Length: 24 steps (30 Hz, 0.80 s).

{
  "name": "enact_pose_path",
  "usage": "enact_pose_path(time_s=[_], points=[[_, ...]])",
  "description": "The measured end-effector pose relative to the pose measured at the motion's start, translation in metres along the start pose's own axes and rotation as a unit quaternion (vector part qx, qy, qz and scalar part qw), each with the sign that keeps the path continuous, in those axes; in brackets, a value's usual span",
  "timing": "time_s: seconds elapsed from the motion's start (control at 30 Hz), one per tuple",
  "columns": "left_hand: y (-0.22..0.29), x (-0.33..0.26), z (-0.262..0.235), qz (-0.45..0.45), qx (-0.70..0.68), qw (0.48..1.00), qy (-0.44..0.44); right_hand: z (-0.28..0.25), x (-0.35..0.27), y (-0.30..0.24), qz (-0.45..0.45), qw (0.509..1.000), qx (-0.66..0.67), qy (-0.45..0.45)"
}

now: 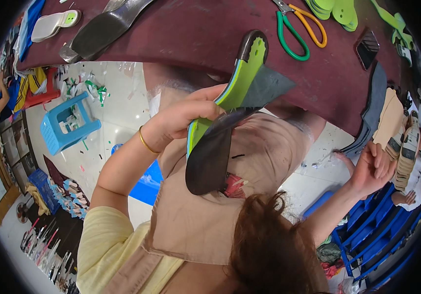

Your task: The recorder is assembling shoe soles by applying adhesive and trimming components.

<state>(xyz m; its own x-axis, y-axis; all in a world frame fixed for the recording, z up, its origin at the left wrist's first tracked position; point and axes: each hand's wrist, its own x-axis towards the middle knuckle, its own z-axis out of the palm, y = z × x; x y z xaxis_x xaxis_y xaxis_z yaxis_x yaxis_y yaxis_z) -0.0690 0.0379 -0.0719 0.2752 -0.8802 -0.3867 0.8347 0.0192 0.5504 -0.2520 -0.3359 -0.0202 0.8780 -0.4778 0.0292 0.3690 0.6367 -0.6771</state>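
Note:
My left hand [191,111] is closed around a bright green insole [227,98], thumb on its face, above my lap. One end of the insole is wrapped in dark brown material with a scalloped edge. A dark, smooth sheet piece [208,164] and a grey, pointed flap [269,87] lie against the insole; how they are joined is hard to tell. Out to the right, my right hand [373,169] has loosely bent fingers. Its fingertips are at the lower end of a beige insole-shaped sheet [389,117]; I see no clear grip on it.
On the dark red table [186,39] lie scissors [293,29] with green and orange handles, green insoles [345,12], a black phone-like object [367,48], and a dark insole-shaped form [105,29]. A blue stool [68,122] stands left; a stack of insoles [406,147] is right.

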Motion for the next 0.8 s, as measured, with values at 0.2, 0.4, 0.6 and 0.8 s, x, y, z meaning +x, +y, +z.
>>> enact_pose_path(time_s=[0.2,0.4,0.6,0.8], points=[[0.006,0.008,0.025,0.06,0.039,0.997,0.04,-0.003,-0.017,0.06,0.221,0.973,-0.026,0.058],[-0.013,0.02,0.013,0.141,0.155,0.975,0.076,0.09,-0.024,0.165,0.311,0.95,-0.014,-0.018],[-0.008,0.016,0.023,0.17,0.214,0.947,0.166,0.11,-0.008,0.17,0.366,0.926,-0.089,0.002],[0.0,0.018,0.018,0.119,0.298,0.928,0.19,0.104,-0.008,0.169,0.383,0.919,-0.058,0.068]])
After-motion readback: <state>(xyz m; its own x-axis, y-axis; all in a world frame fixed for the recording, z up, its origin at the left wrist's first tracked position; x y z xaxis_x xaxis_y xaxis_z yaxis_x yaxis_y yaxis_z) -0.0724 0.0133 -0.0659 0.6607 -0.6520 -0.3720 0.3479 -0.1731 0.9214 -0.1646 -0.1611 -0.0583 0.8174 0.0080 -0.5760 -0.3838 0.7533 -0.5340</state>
